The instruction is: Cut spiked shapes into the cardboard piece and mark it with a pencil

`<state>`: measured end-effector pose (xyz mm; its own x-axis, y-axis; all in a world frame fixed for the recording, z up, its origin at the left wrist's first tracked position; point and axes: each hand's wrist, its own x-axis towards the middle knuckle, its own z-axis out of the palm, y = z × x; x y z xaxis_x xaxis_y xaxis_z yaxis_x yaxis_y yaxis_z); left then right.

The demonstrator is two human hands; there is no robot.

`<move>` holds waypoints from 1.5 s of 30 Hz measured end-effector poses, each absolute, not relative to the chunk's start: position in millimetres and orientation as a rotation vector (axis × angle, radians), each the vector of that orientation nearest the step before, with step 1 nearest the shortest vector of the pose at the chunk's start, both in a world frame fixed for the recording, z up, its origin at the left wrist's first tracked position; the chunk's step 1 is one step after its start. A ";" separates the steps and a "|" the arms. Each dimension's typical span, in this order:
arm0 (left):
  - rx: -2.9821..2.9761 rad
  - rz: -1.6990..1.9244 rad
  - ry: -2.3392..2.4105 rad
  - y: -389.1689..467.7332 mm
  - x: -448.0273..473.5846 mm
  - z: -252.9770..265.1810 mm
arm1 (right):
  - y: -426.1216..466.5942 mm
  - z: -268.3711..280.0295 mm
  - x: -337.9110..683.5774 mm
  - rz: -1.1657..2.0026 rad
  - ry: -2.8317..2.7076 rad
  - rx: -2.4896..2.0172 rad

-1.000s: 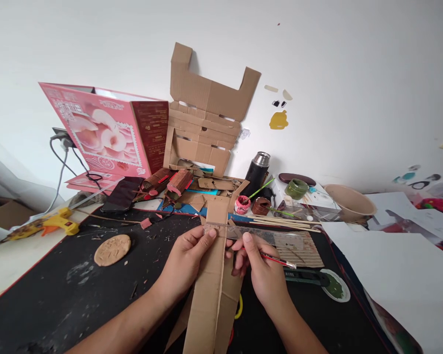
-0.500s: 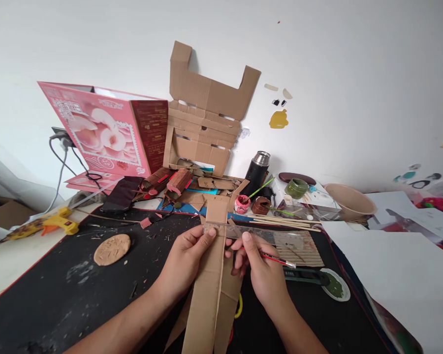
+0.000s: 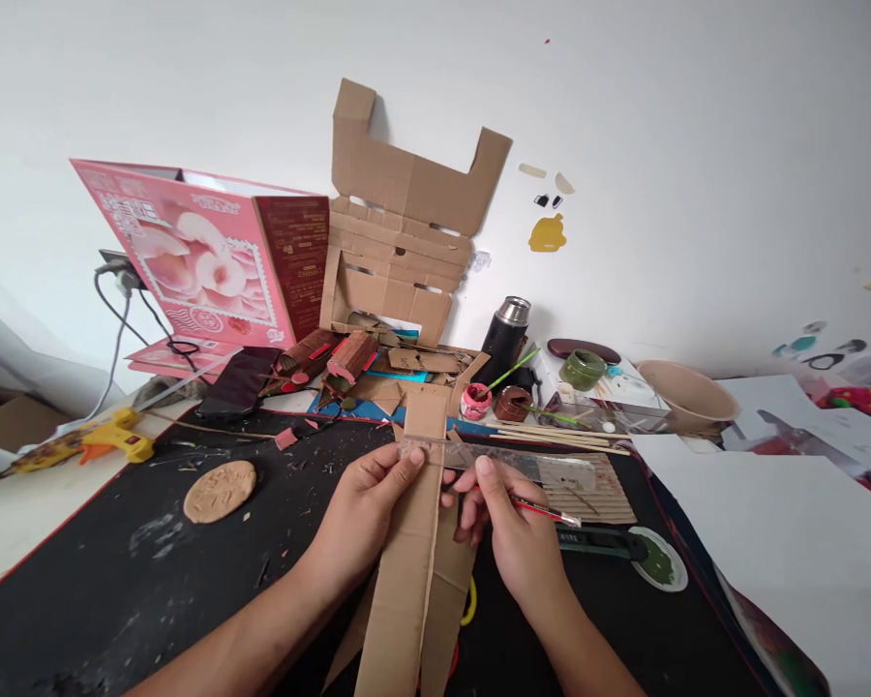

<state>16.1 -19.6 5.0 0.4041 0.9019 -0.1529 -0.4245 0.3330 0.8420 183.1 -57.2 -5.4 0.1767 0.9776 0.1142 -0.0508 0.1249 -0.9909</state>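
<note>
A long cardboard strip (image 3: pixel 405 571) runs from the bottom edge toward the back of the mat. Across it lies a clear ruler (image 3: pixel 508 459), reaching out to the right. My left hand (image 3: pixel 367 503) is closed on the strip and the ruler's left end, thumb on top. My right hand (image 3: pixel 515 518) is closed around a red pencil (image 3: pixel 541 508), its eraser end pointing right; thumb and fingers are at the ruler's lower edge. The pencil's tip is hidden. Beneath the strip is another cardboard piece (image 3: pixel 446 600), with a yellow scissor handle (image 3: pixel 469 602) showing beside it.
On the black mat (image 3: pixel 189 600) lie a round clay-coloured disc (image 3: pixel 220 491), a utility knife (image 3: pixel 599 544) and corrugated cardboard (image 3: pixel 614 489). A yellow glue gun (image 3: pixel 116 438) is at the left. Behind stand paint jars (image 3: pixel 475 400), a black flask (image 3: pixel 506 339) and a pink box (image 3: pixel 203 257).
Almost nothing differs. The view has shifted very slightly; both hands, the ruler and the pencil keep their places on the strip.
</note>
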 end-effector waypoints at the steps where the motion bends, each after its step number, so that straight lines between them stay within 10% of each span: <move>1: 0.815 0.965 0.701 -19.5 16.0 4.4 | -57.1 -5.2 183.1 1.021 -1.094 -1.157; 45: 1.069 0.921 0.760 -12.4 14.2 -6.9 | -70.3 -1.9 183.2 0.661 -1.306 -1.101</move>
